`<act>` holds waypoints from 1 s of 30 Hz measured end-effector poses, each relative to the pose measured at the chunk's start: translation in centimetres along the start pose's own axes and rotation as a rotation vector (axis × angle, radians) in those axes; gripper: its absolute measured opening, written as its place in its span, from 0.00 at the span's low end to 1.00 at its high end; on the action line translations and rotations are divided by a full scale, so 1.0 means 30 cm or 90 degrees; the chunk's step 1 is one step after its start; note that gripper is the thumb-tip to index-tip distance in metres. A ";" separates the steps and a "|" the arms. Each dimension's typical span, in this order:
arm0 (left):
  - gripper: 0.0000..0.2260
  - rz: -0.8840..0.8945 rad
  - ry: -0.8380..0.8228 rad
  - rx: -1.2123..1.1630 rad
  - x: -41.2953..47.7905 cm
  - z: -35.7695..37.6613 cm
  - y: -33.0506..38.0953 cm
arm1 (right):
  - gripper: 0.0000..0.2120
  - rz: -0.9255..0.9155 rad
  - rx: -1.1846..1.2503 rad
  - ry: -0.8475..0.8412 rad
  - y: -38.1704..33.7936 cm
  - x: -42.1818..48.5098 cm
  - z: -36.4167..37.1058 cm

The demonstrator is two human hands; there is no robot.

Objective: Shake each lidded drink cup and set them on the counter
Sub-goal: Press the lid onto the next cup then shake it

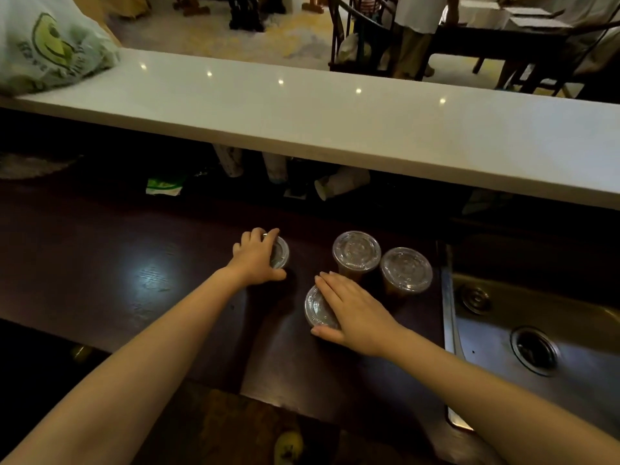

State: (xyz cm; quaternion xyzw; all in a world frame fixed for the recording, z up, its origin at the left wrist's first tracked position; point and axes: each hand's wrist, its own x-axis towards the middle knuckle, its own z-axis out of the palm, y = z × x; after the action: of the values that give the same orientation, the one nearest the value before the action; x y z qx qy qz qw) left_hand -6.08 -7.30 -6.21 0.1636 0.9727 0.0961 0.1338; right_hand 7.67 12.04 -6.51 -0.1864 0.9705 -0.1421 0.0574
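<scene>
Several drink cups with clear flat lids stand on the dark wooden worktop (134,263). My left hand (256,258) wraps around the far left cup (280,253) from the left side. My right hand (352,312) lies on the lid of the nearest cup (317,310), fingers flat and thumb against its rim. Two more lidded cups, one (356,251) and another (406,270), stand untouched to the right, showing brown drink below their lids. The raised white counter (335,129) runs across above the worktop.
A steel sink (536,347) sits at the right edge of the worktop. Paper cup stacks (342,184) lie in the dark gap under the counter. A white plastic bag with a green smiley (50,45) rests on the counter's left end. People and chairs stand beyond.
</scene>
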 end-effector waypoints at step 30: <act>0.13 -0.145 0.353 -0.740 -0.407 0.347 0.407 | 0.15 0.132 0.671 0.339 -0.021 -0.107 0.189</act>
State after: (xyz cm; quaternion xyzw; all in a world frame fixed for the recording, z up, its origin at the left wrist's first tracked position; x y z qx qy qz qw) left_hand 11.65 1.33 -10.43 -0.0705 0.7717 0.6304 -0.0464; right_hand 11.79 11.25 -11.55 0.0052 0.7634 -0.6398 -0.0891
